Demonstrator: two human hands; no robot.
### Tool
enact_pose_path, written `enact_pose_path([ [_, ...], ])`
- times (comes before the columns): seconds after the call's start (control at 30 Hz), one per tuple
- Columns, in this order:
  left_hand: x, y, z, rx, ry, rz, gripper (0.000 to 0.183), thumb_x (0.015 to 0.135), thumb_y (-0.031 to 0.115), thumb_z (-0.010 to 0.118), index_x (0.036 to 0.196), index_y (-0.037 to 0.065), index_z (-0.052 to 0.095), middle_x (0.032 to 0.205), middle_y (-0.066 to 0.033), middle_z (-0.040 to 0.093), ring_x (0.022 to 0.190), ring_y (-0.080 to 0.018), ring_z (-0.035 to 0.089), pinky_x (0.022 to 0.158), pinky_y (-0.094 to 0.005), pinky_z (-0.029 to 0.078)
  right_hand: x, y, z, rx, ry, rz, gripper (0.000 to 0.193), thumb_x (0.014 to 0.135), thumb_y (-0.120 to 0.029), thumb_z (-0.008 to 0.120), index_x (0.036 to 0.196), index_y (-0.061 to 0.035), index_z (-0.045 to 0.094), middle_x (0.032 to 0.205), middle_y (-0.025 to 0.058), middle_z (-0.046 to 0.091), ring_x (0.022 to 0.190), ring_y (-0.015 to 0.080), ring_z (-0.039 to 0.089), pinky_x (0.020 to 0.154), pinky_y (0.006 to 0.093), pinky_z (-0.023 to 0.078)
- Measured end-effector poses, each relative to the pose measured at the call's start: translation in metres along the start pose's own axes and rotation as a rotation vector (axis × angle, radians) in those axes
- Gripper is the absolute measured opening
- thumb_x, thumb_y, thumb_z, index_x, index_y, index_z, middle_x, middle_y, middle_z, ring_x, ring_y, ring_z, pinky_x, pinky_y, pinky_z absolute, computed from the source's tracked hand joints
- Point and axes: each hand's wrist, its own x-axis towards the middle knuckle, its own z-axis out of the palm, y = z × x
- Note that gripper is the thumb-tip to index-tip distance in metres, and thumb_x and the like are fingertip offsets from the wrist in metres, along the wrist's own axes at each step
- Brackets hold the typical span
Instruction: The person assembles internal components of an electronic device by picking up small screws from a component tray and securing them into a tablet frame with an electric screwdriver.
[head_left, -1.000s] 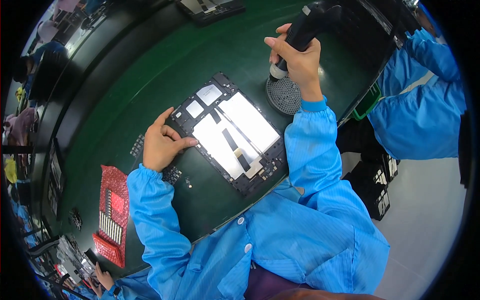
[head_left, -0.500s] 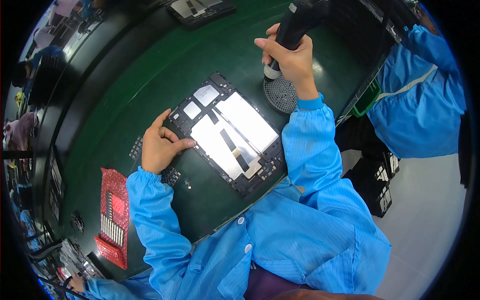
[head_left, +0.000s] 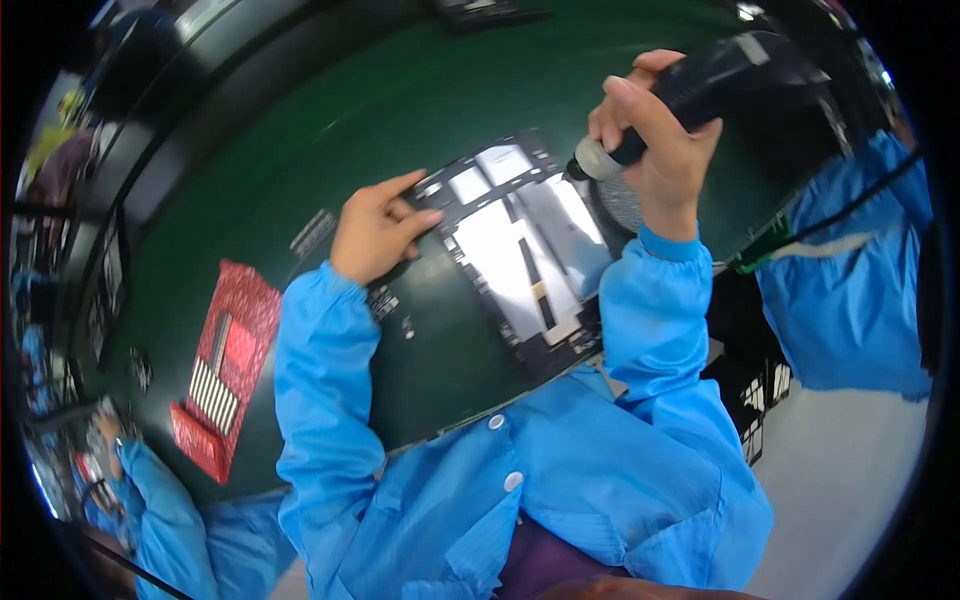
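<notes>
A black tablet housing (head_left: 570, 240) with silvery inner plates lies on the green table. My left hand (head_left: 380, 232) grips its upper-left corner, thumb and fingers closed on the edge. Wrapped in my right hand (head_left: 665, 150) is a thick black electric screwdriver (head_left: 715, 80) with a pale grey collar. It is tilted, and its dark tip is over or near the housing's upper-right edge; contact cannot be made out. Behind the right wrist, a round grey perforated tray (head_left: 618, 200) is partly hidden.
Small black parts (head_left: 380, 302) lie by my left wrist. Further left, red bubble wrap (head_left: 238, 310) carries a row of metallic strips (head_left: 213, 392). Another person's blue sleeve (head_left: 165, 500) is at lower left; a blue garment (head_left: 850, 270) hangs at right.
My right hand has brought the screwdriver from the round perforated tray to the housing's upper-right side and tilted it. My left hand stays at the housing's corner. The whole view has shifted.
</notes>
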Motion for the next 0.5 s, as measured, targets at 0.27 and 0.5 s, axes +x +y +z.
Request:
enact_pose_path([
  [0.27, 0.004, -0.004, -0.003, 0.010, -0.021, 0.034, 0.048, 0.077, 0.010, 0.070, 0.121, -0.003, 0.054, 0.059, -0.0063, 0.062, 0.046, -0.0093, 0.057, 0.046, -0.0233, 0.043, -0.021, 0.030, 0.080, 0.008, -0.255, 0.191, 0.026, 0.073, -0.002, 0.073, 0.093, 0.0015, 0.058, 0.062, 0.0047, 0.061, 0.051, 0.0103, 0.059, 0.048, 0.0211, 0.044],
  [0.5, 0.003, -0.004, -0.005, 0.068, -0.022, 0.030, 0.048, 0.077, 0.013, 0.070, 0.119, -0.004, 0.055, 0.058, -0.0085, 0.063, 0.045, -0.0110, 0.059, 0.047, -0.0244, 0.045, -0.034, 0.037, 0.087, -0.099, -0.387, 0.247, 0.029, 0.075, 0.006, 0.069, 0.099, 0.0033, 0.052, 0.062, 0.0078, 0.059, 0.050, 0.0131, 0.056, 0.046, 0.0243, 0.045],
])
